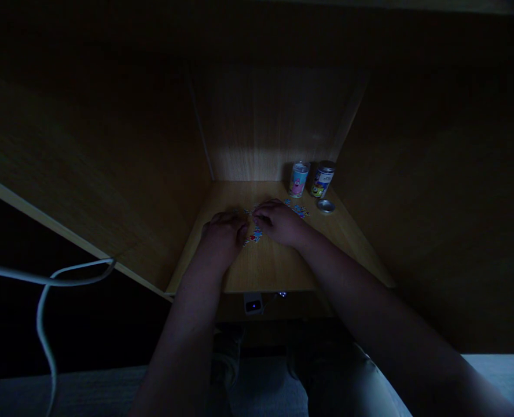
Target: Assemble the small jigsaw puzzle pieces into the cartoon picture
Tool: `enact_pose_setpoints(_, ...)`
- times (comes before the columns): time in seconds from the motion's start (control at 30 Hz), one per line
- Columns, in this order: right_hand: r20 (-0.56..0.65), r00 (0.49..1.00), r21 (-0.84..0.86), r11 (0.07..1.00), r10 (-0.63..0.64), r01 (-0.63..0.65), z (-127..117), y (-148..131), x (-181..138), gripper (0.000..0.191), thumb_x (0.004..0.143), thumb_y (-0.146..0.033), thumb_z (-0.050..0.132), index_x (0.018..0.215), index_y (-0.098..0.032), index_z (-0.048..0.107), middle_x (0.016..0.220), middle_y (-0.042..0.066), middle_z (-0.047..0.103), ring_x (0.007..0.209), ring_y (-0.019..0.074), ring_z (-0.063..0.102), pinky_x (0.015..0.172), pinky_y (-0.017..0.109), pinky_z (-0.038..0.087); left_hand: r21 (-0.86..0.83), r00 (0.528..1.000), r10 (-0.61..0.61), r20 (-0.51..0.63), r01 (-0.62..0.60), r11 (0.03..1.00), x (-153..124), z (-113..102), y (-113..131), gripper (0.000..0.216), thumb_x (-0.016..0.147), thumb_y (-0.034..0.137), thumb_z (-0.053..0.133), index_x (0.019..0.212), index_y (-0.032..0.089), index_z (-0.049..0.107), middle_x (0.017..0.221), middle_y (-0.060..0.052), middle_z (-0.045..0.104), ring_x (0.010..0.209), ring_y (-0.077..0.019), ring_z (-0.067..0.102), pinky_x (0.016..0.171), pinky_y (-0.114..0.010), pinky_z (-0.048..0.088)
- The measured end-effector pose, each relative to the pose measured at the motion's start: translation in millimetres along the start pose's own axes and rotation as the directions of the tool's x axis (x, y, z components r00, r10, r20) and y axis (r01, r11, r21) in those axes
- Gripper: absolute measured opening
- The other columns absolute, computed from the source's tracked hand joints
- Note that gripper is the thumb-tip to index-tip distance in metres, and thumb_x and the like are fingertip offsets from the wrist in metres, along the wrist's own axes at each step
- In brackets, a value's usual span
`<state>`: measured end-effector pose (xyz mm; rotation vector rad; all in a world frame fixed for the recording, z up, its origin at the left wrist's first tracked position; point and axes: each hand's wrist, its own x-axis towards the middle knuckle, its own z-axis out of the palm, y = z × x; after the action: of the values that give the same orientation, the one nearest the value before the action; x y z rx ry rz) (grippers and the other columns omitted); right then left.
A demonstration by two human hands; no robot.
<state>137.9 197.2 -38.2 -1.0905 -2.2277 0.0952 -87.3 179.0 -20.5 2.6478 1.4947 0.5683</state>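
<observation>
Small jigsaw pieces (256, 234), some blue, one with a red patch, lie on the wooden shelf (274, 272) between my hands. My left hand (227, 231) rests at their left side, its fingers curled and thumb drawn in; what it grips, if anything, is hidden. From the right, my right hand (278, 220) reaches in with thumb and fingers pinched together over the small pieces by its tips. Whatever is in that pinch is too dark and small to make out. More jigsaw pieces (300, 211) are scattered just beyond my right hand.
At the back right stand a clear-topped can (298, 180) with a pink figure and a lidded can (323, 179) with a yellow figure. A round metal lid (326, 206) lies before them. Wooden walls enclose the shelf. A white cable (44, 324) hangs at left; a small device (253, 304) sits below the front edge.
</observation>
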Motion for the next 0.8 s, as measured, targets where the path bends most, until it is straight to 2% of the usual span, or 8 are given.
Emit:
enact_pose_setpoints(0.1, -0.014, 0.999, 0.004, 0.999, 0.047, -0.047, -2.8, -2.9, 0.4, 0.018, 0.110, -0.025, 0.064, 0.106, -0.020, 0.082, 0.109, 0.010, 0.083, 0.106, 0.0259, 0.074, 0.105, 0.042, 0.052, 0.009, 1.000, -0.020, -0.022, 0.020, 1.000, -0.1, 3.6, -2.7, 0.033, 0.110, 0.033, 0.059, 0.135, 0.026, 0.079, 0.148, -0.012, 0.072, 0.141, -0.0356, 0.060, 0.119, -0.057, 0.051)
enact_pose_setpoints(0.2, -0.016, 0.998, 0.008, 0.998, 0.068, -0.068, -4.3, -3.8, 0.6, 0.021, 0.111, -0.025, 0.061, 0.105, -0.020, 0.081, 0.105, 0.009, 0.083, 0.103, 0.0252, 0.074, 0.103, 0.041, 0.053, 0.012, 0.999, -0.025, -0.032, 0.026, 1.000, -0.5, 5.8, -4.6, 0.033, 0.111, 0.035, 0.058, 0.135, 0.026, 0.079, 0.148, -0.014, 0.071, 0.141, -0.0359, 0.059, 0.120, -0.058, 0.049)
enact_pose_setpoints(0.37, 0.034, 0.999, 0.000, 1.000, -0.023, 0.023, -2.6, -1.6, 0.5, 0.023, 0.109, -0.023, 0.064, 0.094, -0.021, 0.081, 0.104, 0.008, 0.083, 0.103, 0.0239, 0.074, 0.107, 0.041, 0.052, -0.005, 0.999, -0.016, -0.030, 0.015, 1.000, -1.3, 5.4, -3.9, 0.032, 0.110, 0.035, 0.060, 0.133, 0.028, 0.081, 0.148, -0.012, 0.071, 0.142, -0.0350, 0.058, 0.120, -0.057, 0.049)
enact_pose_setpoints(0.5, 0.052, 0.997, 0.003, 0.999, -0.049, 0.049, 0.7, 1.4, 0.6, 0.019, 0.108, -0.022, 0.066, 0.097, -0.021, 0.082, 0.108, 0.008, 0.084, 0.108, 0.0247, 0.075, 0.108, 0.042, 0.053, -0.029, 0.999, -0.004, -0.036, 0.003, 1.000, -1.8, 5.2, -3.4, 0.031, 0.110, 0.041, 0.062, 0.134, 0.031, 0.081, 0.150, -0.009, 0.071, 0.144, -0.0344, 0.058, 0.121, -0.058, 0.049)
enact_pose_setpoints(0.6, 0.029, 0.999, -0.013, 0.999, -0.034, 0.035, 2.4, 2.1, 0.2, 0.016, 0.105, -0.017, 0.067, 0.098, -0.020, 0.082, 0.108, 0.010, 0.084, 0.105, 0.0251, 0.075, 0.107, 0.042, 0.054, -0.033, 0.999, -0.002, -0.040, 0.001, 0.999, -1.3, 5.2, -4.4, 0.029, 0.110, 0.041, 0.065, 0.130, 0.031, 0.082, 0.149, -0.009, 0.072, 0.144, -0.0340, 0.059, 0.122, -0.057, 0.049)
enact_pose_setpoints(0.8, 0.001, 1.000, -0.040, 0.999, 0.014, -0.014, 3.4, 1.6, -1.0, 0.019, 0.107, -0.015, 0.063, 0.104, -0.019, 0.082, 0.112, 0.011, 0.084, 0.107, 0.0262, 0.075, 0.107, 0.044, 0.054, -0.035, 0.999, -0.010, -0.040, 0.009, 0.999, 0.3, 3.0, -4.8, 0.020, 0.106, 0.032, 0.071, 0.117, 0.030, 0.086, 0.145, -0.009, 0.075, 0.141, -0.0336, 0.061, 0.120, -0.056, 0.052)
